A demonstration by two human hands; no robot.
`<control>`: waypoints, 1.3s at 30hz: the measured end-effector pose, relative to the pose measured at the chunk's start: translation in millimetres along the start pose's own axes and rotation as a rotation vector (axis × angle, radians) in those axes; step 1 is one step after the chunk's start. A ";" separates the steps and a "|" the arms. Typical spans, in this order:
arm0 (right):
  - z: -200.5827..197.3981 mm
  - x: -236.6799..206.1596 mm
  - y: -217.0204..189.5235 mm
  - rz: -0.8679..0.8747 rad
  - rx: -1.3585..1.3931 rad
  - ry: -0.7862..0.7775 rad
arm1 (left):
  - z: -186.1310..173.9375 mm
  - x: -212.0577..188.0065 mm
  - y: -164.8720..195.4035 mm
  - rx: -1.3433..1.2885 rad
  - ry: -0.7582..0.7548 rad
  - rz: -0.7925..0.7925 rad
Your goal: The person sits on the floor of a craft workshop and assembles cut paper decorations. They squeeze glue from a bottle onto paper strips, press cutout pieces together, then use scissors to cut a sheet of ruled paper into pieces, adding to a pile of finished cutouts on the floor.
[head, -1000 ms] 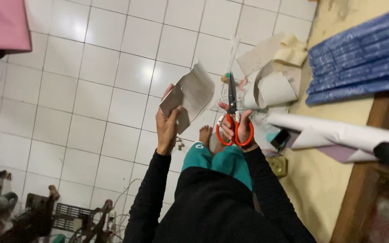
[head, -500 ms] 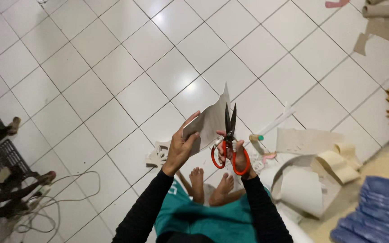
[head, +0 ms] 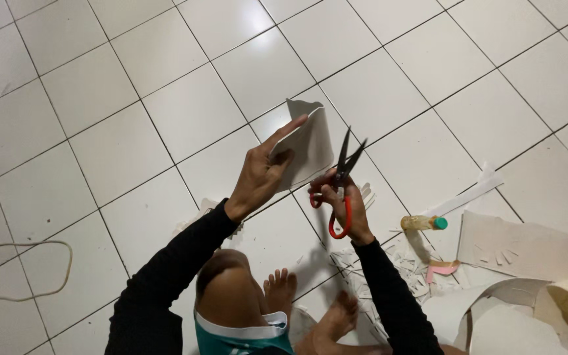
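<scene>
In the middle of the frame, above a white tiled floor (head: 133,98), two hands in black sleeves were held up close together. The left hand (head: 261,174) was pinched on a piece of pale card (head: 310,141). Its thumb and fingers were closed on the card's lower left part, and one long finger lay along the top edge. The card stood up on its edge, a little tilted, with a wavy cut at its top.

Just to the right, the right hand (head: 343,204) was wrapped around a pair of scissors (head: 344,181). The fingers went through the red handles. The dark blades pointed up and were open a little, like a thin letter V. The blades were just beside the right edge of the card, and I could not tell if they touched it.

Below the hands were a bare knee and two bare feet on the floor. In the lower right lay lots of small paper scraps (head: 402,263), a small glue bottle with a green cap (head: 425,223), a pink scrap (head: 443,267) and big curled sheets of card (head: 527,246). At the far left, a pale cord (head: 34,269) looped across the tiles.
</scene>
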State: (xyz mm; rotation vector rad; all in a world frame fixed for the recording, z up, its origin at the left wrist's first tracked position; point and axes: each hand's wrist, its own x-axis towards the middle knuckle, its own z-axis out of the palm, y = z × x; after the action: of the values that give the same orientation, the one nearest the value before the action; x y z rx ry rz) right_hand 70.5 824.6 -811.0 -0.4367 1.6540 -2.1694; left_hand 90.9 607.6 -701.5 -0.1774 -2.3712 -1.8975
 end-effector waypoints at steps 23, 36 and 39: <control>-74.8 -261.7 -62.7 -0.908 0.341 0.640 | 35.8 -228.5 83.8 -0.064 -0.373 0.566; -30.9 -350.2 -51.8 -0.993 -0.076 0.897 | 42.8 -268.2 74.7 -0.008 -0.370 0.627; -30.7 -337.3 -3.9 -0.835 -0.040 1.059 | 57.7 -253.6 13.0 -0.203 -0.383 0.505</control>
State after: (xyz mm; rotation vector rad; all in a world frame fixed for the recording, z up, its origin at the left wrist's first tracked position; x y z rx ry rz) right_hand 353.0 1011.1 -821.4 0.1181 2.2888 -3.3480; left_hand 343.3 659.4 -739.6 -1.1268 -2.0370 -1.9595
